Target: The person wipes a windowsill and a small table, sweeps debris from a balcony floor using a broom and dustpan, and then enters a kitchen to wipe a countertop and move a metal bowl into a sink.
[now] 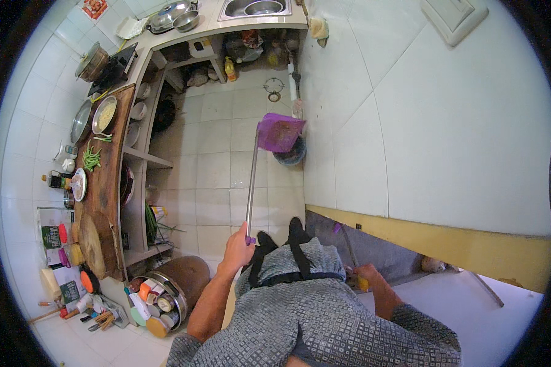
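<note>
My left hand (238,247) is closed around the upper end of a long metal dustpan handle (251,192). At its far end the purple dustpan (280,133) has some brownish dirt on it. The pan overlaps the rim of a dark blue bucket (290,157) by the right wall; whether they touch, I cannot tell. Low at my right side, my right hand (366,274) grips a thin stick (349,245) with a purple tip. Something yellow (363,283) shows just under that hand, partly hidden by it.
Along the left runs a wooden counter (112,183) with green beans (92,157), a bowl of pale shreds (104,114) and a round chopping block (94,243). A metal pot of jars (172,293) stands at lower left. A sink (227,13) is at the far end. A yellow bottle (230,69) and wire ring stand (273,85) are on the floor.
</note>
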A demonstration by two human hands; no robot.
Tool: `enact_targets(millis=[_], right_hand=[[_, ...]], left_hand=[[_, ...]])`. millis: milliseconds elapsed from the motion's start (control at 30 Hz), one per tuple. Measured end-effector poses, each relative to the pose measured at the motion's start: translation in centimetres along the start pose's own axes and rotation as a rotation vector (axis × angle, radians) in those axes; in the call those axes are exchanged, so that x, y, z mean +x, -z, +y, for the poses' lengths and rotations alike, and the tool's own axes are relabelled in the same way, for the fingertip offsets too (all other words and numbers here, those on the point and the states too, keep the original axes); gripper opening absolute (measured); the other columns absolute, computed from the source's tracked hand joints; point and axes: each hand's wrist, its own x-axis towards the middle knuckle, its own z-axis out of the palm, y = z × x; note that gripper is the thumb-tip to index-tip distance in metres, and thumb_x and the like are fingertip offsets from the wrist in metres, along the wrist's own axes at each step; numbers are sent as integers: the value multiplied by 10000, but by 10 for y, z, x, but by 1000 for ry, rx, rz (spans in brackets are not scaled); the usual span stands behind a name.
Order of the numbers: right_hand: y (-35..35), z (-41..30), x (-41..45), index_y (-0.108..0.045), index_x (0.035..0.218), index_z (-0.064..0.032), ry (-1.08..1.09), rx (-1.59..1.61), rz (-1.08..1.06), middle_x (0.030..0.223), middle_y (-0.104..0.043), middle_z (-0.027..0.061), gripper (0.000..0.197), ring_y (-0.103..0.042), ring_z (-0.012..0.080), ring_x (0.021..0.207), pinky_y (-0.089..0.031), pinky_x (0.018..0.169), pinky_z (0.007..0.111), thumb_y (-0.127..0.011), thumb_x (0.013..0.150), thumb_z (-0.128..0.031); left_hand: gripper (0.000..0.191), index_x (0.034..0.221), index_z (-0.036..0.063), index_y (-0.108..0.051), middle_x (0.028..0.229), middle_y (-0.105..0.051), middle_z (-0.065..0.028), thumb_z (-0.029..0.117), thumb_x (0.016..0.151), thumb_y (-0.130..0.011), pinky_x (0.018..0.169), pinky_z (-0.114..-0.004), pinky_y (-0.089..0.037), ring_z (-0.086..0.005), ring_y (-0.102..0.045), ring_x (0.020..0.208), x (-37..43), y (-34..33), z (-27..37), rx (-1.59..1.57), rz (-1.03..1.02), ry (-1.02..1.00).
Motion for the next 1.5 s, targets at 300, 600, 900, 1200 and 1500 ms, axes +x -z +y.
enact_targets(millis=[300,600,900,1200,1500], right_hand=[[6,-4,0,-670,970,21,-442,860,96,852,-682,160,328,-675,247,722,-555,629,422,-657,811,-266],[-6,-5,-14,-715,909,-60,187,4,199,917,-700,192,248,-682,353,876,-545,748,434,-701,738,-239],[-28,-85,-71,-699,867,-20,-241,889,197,764,-674,129,235,-664,261,656,-544,615,402,-710,785,-240],[9,-214,-116,-702,966,-60,-302,693,-42,867,-704,117,269,-680,225,826,-541,755,379,-672,833,-292],[12,-273,-130,-727,1085,-73,-304,984,39,837,-706,73,361,-633,168,746,-512,720,339,-690,870,-361]], left_hand=[[711,1439,-46,-370,852,-654,-193,84,802,-657,640,-406,-533,-284,-664,706,-5,24,19,-258,-101,258],[780,1493,-4,-303,785,-604,-89,7,822,-700,413,-293,-482,-141,-584,571,-23,91,-4,-843,-230,478],[418,1183,-96,-510,853,-639,-130,34,832,-697,445,-222,-491,-110,-583,589,23,199,-107,-1189,-130,699],[253,996,-125,-536,865,-616,-167,42,855,-664,498,-202,-551,-142,-613,629,139,196,-305,-1445,-330,1026],[569,1189,-136,-507,957,-662,-228,339,918,-665,615,-275,-630,-233,-690,731,138,224,-380,-1629,-267,1077]])
